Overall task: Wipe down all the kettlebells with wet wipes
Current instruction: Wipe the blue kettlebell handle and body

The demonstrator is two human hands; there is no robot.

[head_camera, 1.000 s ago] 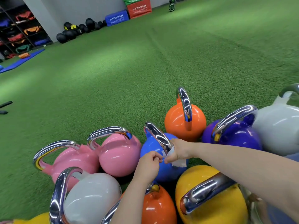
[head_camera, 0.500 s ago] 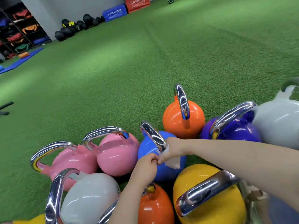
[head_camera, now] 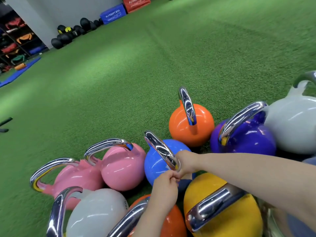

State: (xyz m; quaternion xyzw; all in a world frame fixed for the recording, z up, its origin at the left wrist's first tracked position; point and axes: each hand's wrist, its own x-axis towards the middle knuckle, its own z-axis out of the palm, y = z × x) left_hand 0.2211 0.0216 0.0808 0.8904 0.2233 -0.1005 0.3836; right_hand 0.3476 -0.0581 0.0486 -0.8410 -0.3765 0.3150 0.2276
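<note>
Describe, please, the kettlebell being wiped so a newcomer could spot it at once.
On the green turf, find the cluster of coloured kettlebells. In its middle sits the blue kettlebell, between a pink one and a purple one. It alone is light blue.

Middle: the middle kettlebell [head_camera: 159, 161] sits on the floor [head_camera: 119, 91] with the others packed round it
Behind it: the far kettlebell [head_camera: 184, 127], a bit to the right
Right: the right kettlebell [head_camera: 248, 139], with the far right kettlebell [head_camera: 294, 127] touching it
Left: the first left kettlebell [head_camera: 123, 166] touches the middle one; the second left kettlebell [head_camera: 75, 180] is further left
Front: the near left kettlebell [head_camera: 95, 212], the near middle kettlebell [head_camera: 172, 224] and the near right kettlebell [head_camera: 227, 216], side by side
Hands: the right hand [head_camera: 186, 162] is on the near end of the middle handle; the left hand [head_camera: 165, 187] is touching it, just in front
Far back: boxes [head_camera: 112, 14] by the wall, balls [head_camera: 68, 36] left of them, shelves [head_camera: 15, 43] further left
</note>
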